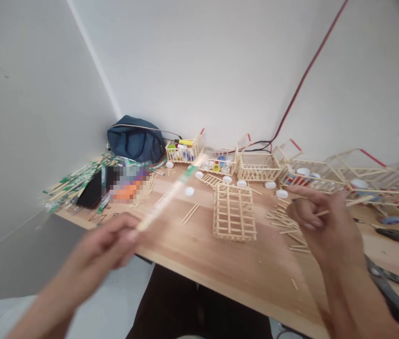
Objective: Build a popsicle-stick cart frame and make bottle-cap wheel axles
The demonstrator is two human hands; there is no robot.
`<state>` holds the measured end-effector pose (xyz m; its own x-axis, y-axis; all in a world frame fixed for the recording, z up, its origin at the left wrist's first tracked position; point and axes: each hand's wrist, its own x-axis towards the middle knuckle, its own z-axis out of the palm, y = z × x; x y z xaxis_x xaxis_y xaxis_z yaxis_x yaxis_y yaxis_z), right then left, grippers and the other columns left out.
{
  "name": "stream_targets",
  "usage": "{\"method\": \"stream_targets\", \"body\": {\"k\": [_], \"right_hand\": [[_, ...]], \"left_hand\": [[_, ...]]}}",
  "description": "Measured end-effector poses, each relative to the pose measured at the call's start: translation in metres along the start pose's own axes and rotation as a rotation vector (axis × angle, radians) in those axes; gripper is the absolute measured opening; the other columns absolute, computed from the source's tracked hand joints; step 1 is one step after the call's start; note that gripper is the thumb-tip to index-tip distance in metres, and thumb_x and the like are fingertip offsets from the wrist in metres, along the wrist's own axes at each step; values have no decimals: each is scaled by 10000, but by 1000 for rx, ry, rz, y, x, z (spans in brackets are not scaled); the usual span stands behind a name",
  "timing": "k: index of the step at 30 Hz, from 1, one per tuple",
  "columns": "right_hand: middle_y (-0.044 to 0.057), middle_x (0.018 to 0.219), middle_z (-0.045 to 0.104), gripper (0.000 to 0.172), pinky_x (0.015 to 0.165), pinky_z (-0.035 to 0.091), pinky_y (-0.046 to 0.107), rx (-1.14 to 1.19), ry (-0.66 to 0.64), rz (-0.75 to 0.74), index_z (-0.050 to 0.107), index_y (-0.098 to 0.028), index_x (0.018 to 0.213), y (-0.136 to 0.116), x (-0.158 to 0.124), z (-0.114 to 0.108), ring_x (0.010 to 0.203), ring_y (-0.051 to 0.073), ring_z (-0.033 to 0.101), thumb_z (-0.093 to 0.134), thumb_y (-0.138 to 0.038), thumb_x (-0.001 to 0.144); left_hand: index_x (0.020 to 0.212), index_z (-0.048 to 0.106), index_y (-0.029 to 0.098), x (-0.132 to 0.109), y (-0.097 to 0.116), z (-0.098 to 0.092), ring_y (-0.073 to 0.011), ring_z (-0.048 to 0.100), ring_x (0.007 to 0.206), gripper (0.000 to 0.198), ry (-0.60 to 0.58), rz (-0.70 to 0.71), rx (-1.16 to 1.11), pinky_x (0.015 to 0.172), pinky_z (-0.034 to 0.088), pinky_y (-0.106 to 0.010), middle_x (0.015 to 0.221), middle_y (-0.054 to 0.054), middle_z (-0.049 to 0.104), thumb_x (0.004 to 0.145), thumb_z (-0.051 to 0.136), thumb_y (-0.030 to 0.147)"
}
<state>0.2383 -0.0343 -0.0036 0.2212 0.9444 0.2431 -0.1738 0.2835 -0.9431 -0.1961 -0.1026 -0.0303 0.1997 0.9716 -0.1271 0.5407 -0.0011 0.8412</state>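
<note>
My left hand (115, 242) is closed round the near end of a long wrapped chopstick pair (171, 193), which points up and to the right over the wooden table (220, 263); hand and stick are blurred by motion. My right hand (321, 221) is curled, pinching a thin wooden stick (358, 201) that juts out to the right. Between the hands a wooden stick lattice (234, 213) lies flat on the table. A pile of loose sticks (284, 221) lies just left of my right hand.
Several small stick-built carts (258, 167) stand in a row along the back wall, with white bottle caps (189, 191) scattered before them. A dark blue bag (136, 139) sits in the corner, wrapped chopsticks (75, 181) at far left, black pliers (397, 292) at right.
</note>
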Motion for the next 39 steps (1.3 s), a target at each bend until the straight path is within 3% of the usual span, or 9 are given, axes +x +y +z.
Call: {"method": "stream_targets", "body": {"k": [2,4,6,9,13,20,27,33,39], "right_hand": [[-63,458,230,571,502,217,292,21,-11,-3,719,-194,932,-1,0,3,452,116,183,377,-651,926],[-65,482,205,640,485,217,281,31,4,-4,697,-213,874,-3,1,3,452,118,169,312,-724,896],[-69,515,173,672,454,185,263,22,42,13,662,-228,834,-6,2,-1,448,116,142,271,-773,868],[-75,535,144,549,425,140,241,31,118,29,600,-234,749,-6,3,-5,449,110,120,415,-741,850],[-75,532,191,415,416,116,220,96,149,34,522,-220,643,-2,1,-4,459,94,115,650,-579,809],[-85,495,224,432,401,117,196,173,109,35,567,-196,634,1,-2,1,434,62,147,657,-580,809],[-105,465,189,463,416,149,187,94,-122,158,672,-158,668,12,-9,13,425,38,142,665,-605,790],[-96,526,243,475,377,141,143,248,80,84,732,-176,889,0,-1,1,426,26,148,675,-629,759],[-98,487,280,404,349,221,96,289,267,-56,573,-152,593,-9,3,-9,400,9,241,799,-464,713]], "left_hand": [[892,530,216,42,70,58,-103,363,551,276,-154,81,-168,506,281,-226,625,45,411,923,468,484],[825,512,207,62,118,112,-109,372,574,265,-250,178,-189,535,291,-235,635,39,423,929,467,446],[823,499,210,66,139,149,-124,414,609,249,-290,237,-196,566,307,-251,658,28,466,940,446,423],[861,495,217,65,141,177,-151,460,651,237,-286,278,-180,612,328,-277,693,13,507,954,408,417],[844,481,217,70,141,187,-156,465,635,238,-281,314,-167,605,312,-290,686,12,502,961,387,402],[823,481,207,80,154,192,-129,404,575,241,-197,352,-164,580,273,-270,610,48,417,973,384,369],[823,461,201,89,164,190,-107,348,545,219,-177,333,-286,556,266,-247,609,62,365,960,405,362],[836,510,197,85,160,181,-117,395,580,221,-210,332,-219,575,285,-251,618,52,415,959,418,357],[835,585,199,74,145,175,-129,440,644,252,-271,278,-169,611,316,-255,678,24,501,954,426,354]]}}
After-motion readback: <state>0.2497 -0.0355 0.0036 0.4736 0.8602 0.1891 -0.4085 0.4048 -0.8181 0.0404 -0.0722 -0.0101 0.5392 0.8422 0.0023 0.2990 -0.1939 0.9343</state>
